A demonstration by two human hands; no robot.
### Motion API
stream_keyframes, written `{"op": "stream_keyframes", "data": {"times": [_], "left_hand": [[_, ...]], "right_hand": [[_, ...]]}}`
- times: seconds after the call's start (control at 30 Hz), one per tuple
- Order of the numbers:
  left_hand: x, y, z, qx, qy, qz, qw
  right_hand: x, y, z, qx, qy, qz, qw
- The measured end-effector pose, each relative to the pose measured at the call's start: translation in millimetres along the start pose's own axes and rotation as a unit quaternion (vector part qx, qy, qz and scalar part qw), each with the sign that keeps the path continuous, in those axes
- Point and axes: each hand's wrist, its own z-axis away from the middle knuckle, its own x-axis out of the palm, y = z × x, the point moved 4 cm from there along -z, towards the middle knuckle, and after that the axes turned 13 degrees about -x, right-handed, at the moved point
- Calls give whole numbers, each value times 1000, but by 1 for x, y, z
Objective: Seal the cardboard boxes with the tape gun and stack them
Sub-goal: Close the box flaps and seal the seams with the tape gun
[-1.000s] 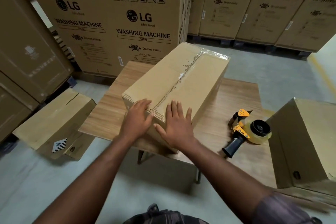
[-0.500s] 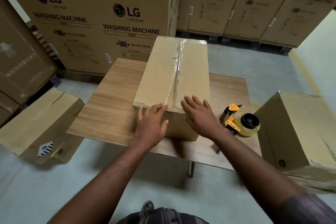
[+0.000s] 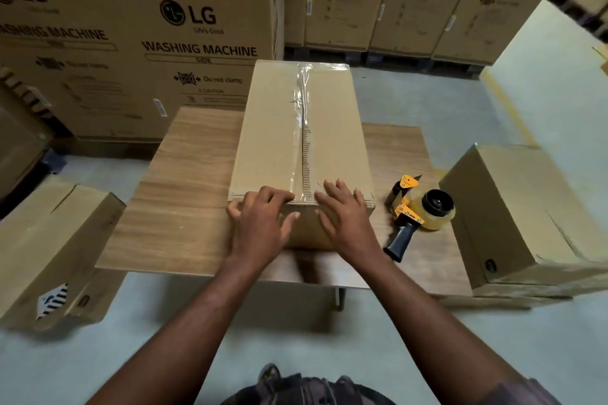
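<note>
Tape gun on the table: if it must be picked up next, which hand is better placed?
Probably the right hand: the tape gun lies just to its right, handle toward the person. The left hand would have to cross the box.

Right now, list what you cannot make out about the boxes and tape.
Head view: the near end of the clear tape on the long cardboard box lies under the left hand and right hand.
Head view: its far and bottom faces, behind the box itself.
Head view: the plain cardboard box at right is cut by the frame edge; its black mark is too small to read.
</note>
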Motion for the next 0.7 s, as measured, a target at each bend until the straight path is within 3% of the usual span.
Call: {"op": "stream_keyframes", "data": {"times": [0.3,0.53,0.6,0.7], "left_hand": [[5,-7,-6,9,2,73,997],[0,-2,-1,-3,22,176,984],[-2,19,12,50,27,223,973],[19,75,36,146,-87,325,930]], "right_hand": [[-5,3,12,-2,62,14,998],[-43,55,55,96,215,-21,972],[-47,63,61,115,220,-67,966],[-53,65,62,93,183,-99,974]]}}
